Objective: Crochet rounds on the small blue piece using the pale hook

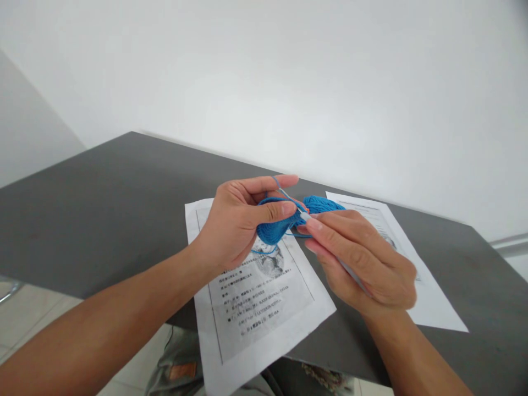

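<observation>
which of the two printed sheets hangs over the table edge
The nearer sheet under the left hand; its corner overhangs, the other sheet lies fully on the table.

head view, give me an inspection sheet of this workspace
surface: dark grey table, partly under paper
job's things: blue crochet piece; crochet hook, tip at the piece; blue yarn ball behind it
clutter: near printed sheet overhangs the table edge; far printed sheet at right
grippers: left hand pinches the crochet piece, yarn strand over its index finger; right hand has its grip shut on the crochet hook
cables: nothing seen
surroundings: white wall; tiled floor below left
</observation>
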Action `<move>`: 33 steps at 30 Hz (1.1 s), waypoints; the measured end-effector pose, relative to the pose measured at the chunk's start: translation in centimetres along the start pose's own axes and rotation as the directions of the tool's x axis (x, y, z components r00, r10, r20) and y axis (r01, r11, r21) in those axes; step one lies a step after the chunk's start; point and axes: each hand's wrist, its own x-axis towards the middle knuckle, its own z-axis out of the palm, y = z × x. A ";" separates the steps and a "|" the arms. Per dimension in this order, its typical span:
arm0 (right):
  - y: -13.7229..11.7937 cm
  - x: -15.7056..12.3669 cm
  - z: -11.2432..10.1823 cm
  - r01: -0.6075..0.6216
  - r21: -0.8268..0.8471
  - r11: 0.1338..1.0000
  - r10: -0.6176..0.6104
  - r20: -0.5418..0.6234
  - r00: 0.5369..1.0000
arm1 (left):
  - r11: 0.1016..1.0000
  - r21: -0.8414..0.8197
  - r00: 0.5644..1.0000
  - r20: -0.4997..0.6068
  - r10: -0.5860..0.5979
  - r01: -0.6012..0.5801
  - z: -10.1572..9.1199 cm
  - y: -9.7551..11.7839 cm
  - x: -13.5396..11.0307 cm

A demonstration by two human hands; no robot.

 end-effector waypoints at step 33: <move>-0.1 -0.1 -3.1 -0.331 0.220 0.918 0.334 0.024 0.942 | 0.749 0.613 0.968 0.163 0.189 -0.250 -1.6 1.3 1.1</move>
